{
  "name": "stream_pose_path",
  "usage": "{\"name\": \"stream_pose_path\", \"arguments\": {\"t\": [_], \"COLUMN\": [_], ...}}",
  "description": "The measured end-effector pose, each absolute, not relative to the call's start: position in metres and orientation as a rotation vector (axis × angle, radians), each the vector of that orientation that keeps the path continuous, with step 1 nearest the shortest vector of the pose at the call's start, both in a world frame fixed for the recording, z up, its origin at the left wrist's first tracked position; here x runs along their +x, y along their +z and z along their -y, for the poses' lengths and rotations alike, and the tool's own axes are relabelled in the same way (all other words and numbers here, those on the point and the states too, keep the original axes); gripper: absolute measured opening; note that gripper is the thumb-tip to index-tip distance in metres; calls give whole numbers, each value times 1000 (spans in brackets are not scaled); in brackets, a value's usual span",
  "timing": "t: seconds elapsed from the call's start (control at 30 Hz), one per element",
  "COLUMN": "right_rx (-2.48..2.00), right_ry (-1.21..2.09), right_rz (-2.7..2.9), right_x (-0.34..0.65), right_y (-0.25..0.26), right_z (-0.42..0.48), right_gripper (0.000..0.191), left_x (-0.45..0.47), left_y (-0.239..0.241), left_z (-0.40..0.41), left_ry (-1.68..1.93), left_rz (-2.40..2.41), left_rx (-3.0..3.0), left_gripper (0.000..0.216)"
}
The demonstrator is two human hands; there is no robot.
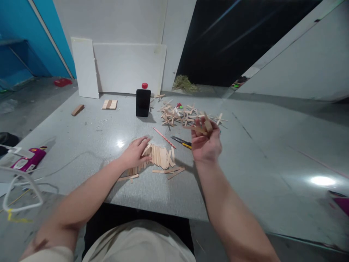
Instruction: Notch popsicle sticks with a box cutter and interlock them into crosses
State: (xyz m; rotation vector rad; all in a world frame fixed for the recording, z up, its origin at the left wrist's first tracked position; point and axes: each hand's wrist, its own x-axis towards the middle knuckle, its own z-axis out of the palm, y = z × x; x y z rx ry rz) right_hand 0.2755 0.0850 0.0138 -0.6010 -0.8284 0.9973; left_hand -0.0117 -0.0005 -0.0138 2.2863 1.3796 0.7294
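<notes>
My left hand (135, 153) rests on the left side of a heap of loose wooden craft sticks (160, 158) on the grey board (95, 145), fingers curled down onto the sticks. My right hand (206, 145) is raised above the board to the right of the heap, palm toward me, fingers closed around a glued piece of crossed sticks (200, 126). Farther back lies a scatter of several glued stick crosses (180, 114).
A black bottle with a red cap (143, 100) stands behind the heap. A pink pencil (164, 137) and a yellow-black cutter (181, 142) lie between my hands. White panels (128, 67) lean at the back. A pink glue gun (28, 160) and white cable (24, 185) lie left.
</notes>
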Motion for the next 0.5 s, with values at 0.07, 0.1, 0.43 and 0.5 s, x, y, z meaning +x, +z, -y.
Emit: {"name": "stream_pose_path", "arguments": {"t": [0.07,0.1,0.43,0.5], "right_rx": [-633,-650,-693,-707], "right_ry": [1049,1077,1071,1013], "right_rz": [920,976,1882,1988], "right_x": [275,270,218,222], "right_y": [8,4,-16,-17], "right_z": [-84,-80,-23,-23], "right_gripper": [34,37,46,49], "left_x": [-11,-10,20,18], "left_y": [-11,-9,-8,-6], "left_z": [2,4,19,18], "left_ry": [773,798,1006,1012], "left_rz": [-1349,-1327,-1268,-1342], "left_rx": [2251,2231,1933,1876], "left_gripper": [78,78,65,58]}}
